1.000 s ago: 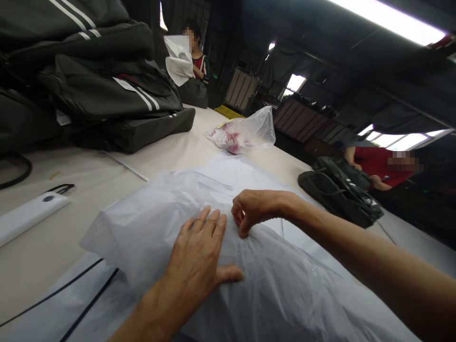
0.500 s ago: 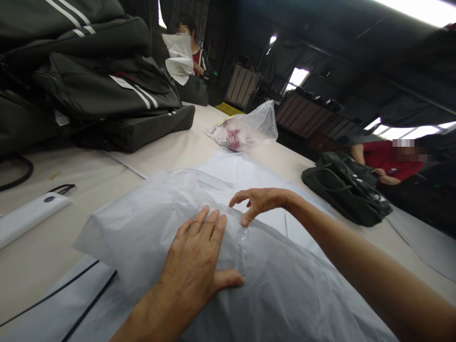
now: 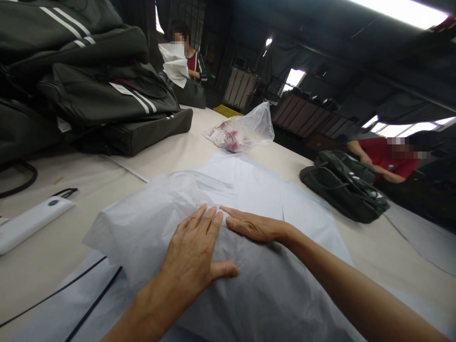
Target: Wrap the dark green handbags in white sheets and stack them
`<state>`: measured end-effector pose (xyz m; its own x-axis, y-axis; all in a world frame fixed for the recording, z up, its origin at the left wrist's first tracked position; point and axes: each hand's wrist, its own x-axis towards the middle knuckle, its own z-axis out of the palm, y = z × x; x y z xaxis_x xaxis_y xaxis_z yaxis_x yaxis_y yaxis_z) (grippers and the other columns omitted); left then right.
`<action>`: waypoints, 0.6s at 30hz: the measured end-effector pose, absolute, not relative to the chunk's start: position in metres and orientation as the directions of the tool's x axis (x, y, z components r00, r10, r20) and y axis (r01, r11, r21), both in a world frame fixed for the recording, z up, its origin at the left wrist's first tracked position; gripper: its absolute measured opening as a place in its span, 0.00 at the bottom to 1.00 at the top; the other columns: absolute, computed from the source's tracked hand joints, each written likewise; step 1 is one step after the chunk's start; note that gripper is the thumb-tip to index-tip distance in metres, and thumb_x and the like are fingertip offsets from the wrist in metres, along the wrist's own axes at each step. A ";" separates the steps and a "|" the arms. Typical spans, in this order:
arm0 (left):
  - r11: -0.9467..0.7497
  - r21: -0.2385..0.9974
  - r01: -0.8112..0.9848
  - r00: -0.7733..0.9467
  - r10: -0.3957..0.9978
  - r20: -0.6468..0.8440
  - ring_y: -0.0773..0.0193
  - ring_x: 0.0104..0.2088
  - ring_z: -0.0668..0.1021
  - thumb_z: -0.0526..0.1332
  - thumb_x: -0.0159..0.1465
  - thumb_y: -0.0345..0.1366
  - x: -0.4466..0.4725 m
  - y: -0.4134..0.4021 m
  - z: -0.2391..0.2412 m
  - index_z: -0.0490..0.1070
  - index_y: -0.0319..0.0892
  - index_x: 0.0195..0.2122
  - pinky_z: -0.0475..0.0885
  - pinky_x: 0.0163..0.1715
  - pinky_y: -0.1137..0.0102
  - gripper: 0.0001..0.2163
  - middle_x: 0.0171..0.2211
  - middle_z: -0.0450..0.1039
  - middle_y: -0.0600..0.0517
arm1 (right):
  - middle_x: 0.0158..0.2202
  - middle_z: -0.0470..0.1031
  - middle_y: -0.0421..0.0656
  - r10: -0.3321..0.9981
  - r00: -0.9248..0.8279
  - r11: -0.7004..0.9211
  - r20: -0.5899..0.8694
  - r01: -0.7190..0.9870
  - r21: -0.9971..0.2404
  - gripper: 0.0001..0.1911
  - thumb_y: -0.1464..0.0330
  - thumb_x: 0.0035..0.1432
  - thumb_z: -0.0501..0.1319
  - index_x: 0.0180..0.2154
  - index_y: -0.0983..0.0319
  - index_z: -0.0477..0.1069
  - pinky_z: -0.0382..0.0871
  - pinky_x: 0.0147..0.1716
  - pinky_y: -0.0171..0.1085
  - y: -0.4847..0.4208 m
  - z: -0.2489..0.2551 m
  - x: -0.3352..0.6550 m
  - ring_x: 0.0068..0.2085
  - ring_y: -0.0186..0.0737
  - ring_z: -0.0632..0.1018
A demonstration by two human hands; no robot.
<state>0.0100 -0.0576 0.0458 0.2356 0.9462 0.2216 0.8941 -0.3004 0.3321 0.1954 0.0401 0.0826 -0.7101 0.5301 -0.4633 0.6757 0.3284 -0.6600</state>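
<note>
A crumpled bundle of thin white wrapping paper [image 3: 142, 218] lies in front of me, bulging over something hidden beneath. My left hand [image 3: 195, 247] rests flat on it, fingers stretched out and thumb spread to the right. Close beside its fingertips, my right hand [image 3: 252, 225] presses on the paper with straight fingers, seen edge-on. Both hands are open and hold nothing. Flatter white sheets [image 3: 256, 183] spread out beyond the bundle. Two thin black cords [image 3: 94, 299] stick out from under the paper at the lower left.
Dark bags with white stripes [image 3: 114, 90] are piled at the left. A white oblong device [image 3: 39, 223] lies near them. Past the sheets sits a clear plastic bag [image 3: 245, 133] with red-and-white contents. Two people work across the table, one behind a dark bag [image 3: 342, 185].
My right hand has gone from a curved, pinching shape to flat on the paper, covering where a shiny clear strip showed. My left hand stays nearly in place.
</note>
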 end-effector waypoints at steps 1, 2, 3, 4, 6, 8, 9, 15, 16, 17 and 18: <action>-0.300 0.335 0.893 0.238 0.948 0.213 0.44 0.64 0.62 0.67 0.50 0.60 0.010 -0.057 0.047 0.61 0.41 0.62 0.65 0.59 0.51 0.43 0.64 0.62 0.43 | 0.71 0.44 0.44 0.536 -0.721 0.334 -0.439 0.659 -0.674 0.40 0.44 0.64 0.43 0.68 0.61 0.46 0.40 0.69 0.48 0.043 0.081 0.196 0.70 0.47 0.48; -0.299 0.337 0.893 0.240 0.949 0.206 0.44 0.64 0.62 0.67 0.50 0.59 0.011 -0.056 0.048 0.61 0.41 0.62 0.65 0.59 0.51 0.43 0.64 0.61 0.42 | 0.70 0.46 0.43 0.544 -0.727 0.340 -0.418 0.647 -0.683 0.40 0.44 0.64 0.43 0.68 0.59 0.48 0.41 0.69 0.48 0.044 0.081 0.197 0.70 0.47 0.49; -0.301 0.337 0.892 0.244 0.949 0.201 0.44 0.65 0.61 0.67 0.51 0.58 0.011 -0.056 0.049 0.60 0.40 0.63 0.65 0.59 0.51 0.42 0.64 0.60 0.42 | 0.70 0.48 0.43 0.557 -0.730 0.347 -0.397 0.639 -0.687 0.39 0.44 0.64 0.44 0.68 0.58 0.49 0.42 0.68 0.48 0.045 0.080 0.198 0.69 0.47 0.50; -0.304 0.335 0.892 0.248 0.948 0.199 0.44 0.65 0.61 0.67 0.52 0.57 0.012 -0.055 0.050 0.60 0.40 0.63 0.65 0.59 0.51 0.42 0.65 0.59 0.41 | 0.70 0.49 0.42 0.572 -0.728 0.353 -0.379 0.635 -0.687 0.38 0.44 0.64 0.45 0.68 0.57 0.50 0.42 0.68 0.48 0.045 0.078 0.199 0.69 0.47 0.51; -0.307 0.328 0.893 0.252 0.947 0.201 0.45 0.66 0.59 0.66 0.54 0.57 0.012 -0.054 0.048 0.58 0.39 0.64 0.65 0.59 0.51 0.41 0.66 0.56 0.40 | 0.70 0.50 0.43 0.608 -0.713 0.362 -0.349 0.641 -0.677 0.38 0.44 0.64 0.45 0.68 0.58 0.50 0.42 0.68 0.48 0.043 0.074 0.198 0.69 0.46 0.52; -0.311 0.326 0.893 0.254 0.945 0.206 0.45 0.67 0.57 0.63 0.57 0.57 0.011 -0.051 0.043 0.55 0.39 0.65 0.64 0.59 0.51 0.41 0.68 0.52 0.40 | 0.70 0.49 0.45 0.674 -0.670 0.361 -0.313 0.667 -0.652 0.40 0.43 0.63 0.46 0.68 0.60 0.50 0.43 0.68 0.47 0.039 0.070 0.196 0.69 0.47 0.53; -0.317 0.328 0.890 0.259 0.943 0.207 0.46 0.67 0.56 0.62 0.58 0.57 0.008 -0.049 0.039 0.54 0.39 0.66 0.64 0.60 0.52 0.40 0.68 0.50 0.39 | 0.69 0.50 0.47 0.717 -0.637 0.363 -0.282 0.687 -0.629 0.41 0.43 0.63 0.47 0.67 0.61 0.50 0.44 0.68 0.47 0.038 0.070 0.196 0.68 0.47 0.54; -0.343 0.368 0.864 0.262 0.931 0.253 0.48 0.65 0.61 0.44 0.68 0.54 -0.038 -0.038 0.034 0.54 0.34 0.65 0.59 0.62 0.53 0.32 0.66 0.55 0.36 | 0.68 0.54 0.49 0.915 -0.398 0.329 -0.064 0.829 -0.453 0.40 0.44 0.64 0.45 0.66 0.63 0.55 0.43 0.67 0.45 0.025 0.099 0.243 0.68 0.47 0.55; -0.338 0.368 0.866 0.216 0.917 0.334 0.47 0.65 0.60 0.43 0.69 0.53 -0.047 -0.043 0.036 0.55 0.34 0.65 0.58 0.62 0.51 0.32 0.66 0.55 0.36 | 0.68 0.55 0.49 0.934 -0.352 0.289 -0.058 0.844 -0.452 0.39 0.44 0.64 0.44 0.65 0.63 0.56 0.43 0.67 0.45 0.020 0.108 0.261 0.68 0.47 0.56; -0.332 0.374 0.866 0.147 0.884 0.443 0.46 0.66 0.59 0.44 0.68 0.53 -0.056 -0.053 0.039 0.55 0.36 0.65 0.57 0.63 0.50 0.31 0.66 0.55 0.37 | 0.67 0.56 0.48 0.950 -0.306 0.245 -0.063 0.856 -0.455 0.40 0.43 0.64 0.43 0.65 0.63 0.56 0.44 0.67 0.45 0.013 0.115 0.279 0.68 0.47 0.57; -0.334 0.392 0.857 0.082 0.840 0.537 0.46 0.66 0.58 0.47 0.68 0.52 -0.063 -0.067 0.039 0.54 0.40 0.66 0.56 0.64 0.50 0.30 0.67 0.53 0.41 | 0.67 0.57 0.48 0.962 -0.263 0.201 -0.075 0.866 -0.459 0.40 0.43 0.64 0.42 0.65 0.63 0.57 0.45 0.67 0.46 0.007 0.122 0.297 0.67 0.47 0.57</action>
